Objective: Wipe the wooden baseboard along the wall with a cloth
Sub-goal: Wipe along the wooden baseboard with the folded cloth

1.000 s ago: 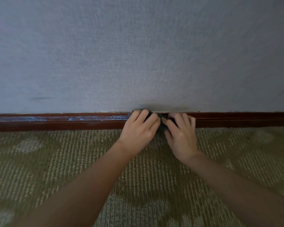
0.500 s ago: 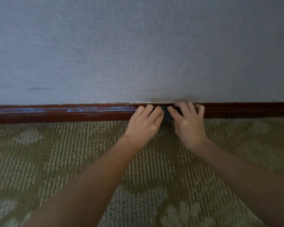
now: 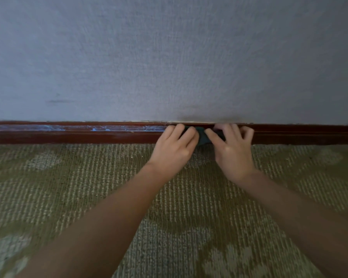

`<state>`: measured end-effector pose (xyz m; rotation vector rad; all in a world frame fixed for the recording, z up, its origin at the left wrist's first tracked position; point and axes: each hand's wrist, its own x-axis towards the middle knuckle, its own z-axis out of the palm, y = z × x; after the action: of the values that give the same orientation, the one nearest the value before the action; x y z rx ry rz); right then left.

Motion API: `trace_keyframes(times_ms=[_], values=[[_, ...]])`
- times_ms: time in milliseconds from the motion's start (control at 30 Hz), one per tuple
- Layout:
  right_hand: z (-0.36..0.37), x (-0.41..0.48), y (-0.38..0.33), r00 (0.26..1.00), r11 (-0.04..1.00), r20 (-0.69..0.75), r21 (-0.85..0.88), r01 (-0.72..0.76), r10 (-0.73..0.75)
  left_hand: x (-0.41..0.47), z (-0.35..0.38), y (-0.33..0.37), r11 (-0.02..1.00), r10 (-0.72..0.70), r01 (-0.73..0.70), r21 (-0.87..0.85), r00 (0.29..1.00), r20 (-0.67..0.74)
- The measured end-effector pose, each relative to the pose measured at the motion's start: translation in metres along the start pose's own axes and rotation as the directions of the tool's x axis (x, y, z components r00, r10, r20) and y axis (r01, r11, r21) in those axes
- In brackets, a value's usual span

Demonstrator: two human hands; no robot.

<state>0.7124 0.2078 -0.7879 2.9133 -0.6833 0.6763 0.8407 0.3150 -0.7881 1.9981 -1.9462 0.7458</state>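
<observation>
A dark red wooden baseboard [image 3: 68, 135] runs across the foot of the grey wall, with pale blue smears on its left stretch. A small dark teal cloth [image 3: 203, 137] is pressed against it near the middle. My left hand [image 3: 174, 148] and my right hand [image 3: 232, 149] lie side by side on the cloth, fingers curled over it and touching the baseboard. Most of the cloth is hidden under my fingers; only a strip shows between the hands.
The grey textured wall [image 3: 169, 57] fills the upper half, with a faint dark mark [image 3: 58, 101] at the left. Olive and beige patterned carpet [image 3: 88, 187] covers the floor up to the baseboard.
Both hands and the cloth have slid to the right along the baseboard. The view has shifted, so the baseboard sits higher in the frame than one second ago.
</observation>
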Motion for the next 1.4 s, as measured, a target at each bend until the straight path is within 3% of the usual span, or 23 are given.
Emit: trace_keyframes(times_ms=[100, 333, 533, 767, 1000, 1267, 1400], values=[[0.005, -0.003, -0.016, 0.991, 0.991, -0.059, 0.067, -0.120, 0.124, 0.000, -0.004, -0.007, 0.999, 0.051, -0.051, -0.006, 0.998, 0.037], [-0.003, -0.002, 0.004, 0.999, 0.998, -0.043, 0.060, -0.031, 0.034, 0.003, 0.004, -0.001, 0.999, 0.048, -0.048, 0.005, 0.999, -0.021], [0.004, -0.008, -0.004, 0.983, 0.984, -0.082, 0.081, -0.156, 0.163, 0.011, 0.006, -0.001, 0.993, 0.120, -0.118, -0.026, 0.992, 0.048], [0.000, -0.006, 0.009, 0.999, 0.995, -0.004, 0.083, -0.054, 0.054, 0.010, 0.006, -0.006, 0.985, 0.164, -0.162, 0.059, 0.986, -0.024], [0.004, -0.010, 0.002, 0.977, 0.974, -0.071, 0.121, -0.194, 0.203, 0.018, 0.007, 0.003, 0.983, 0.181, -0.181, 0.023, 0.984, 0.009], [-0.002, 0.006, -0.008, 1.000, 0.997, 0.009, 0.073, 0.014, -0.014, -0.007, -0.005, -0.018, 0.999, 0.049, -0.049, 0.002, 0.998, 0.048], [-0.004, 0.000, 0.002, 0.999, 0.999, -0.043, 0.041, -0.030, 0.032, 0.005, -0.003, -0.007, 0.997, 0.075, -0.075, 0.015, 0.996, 0.040]])
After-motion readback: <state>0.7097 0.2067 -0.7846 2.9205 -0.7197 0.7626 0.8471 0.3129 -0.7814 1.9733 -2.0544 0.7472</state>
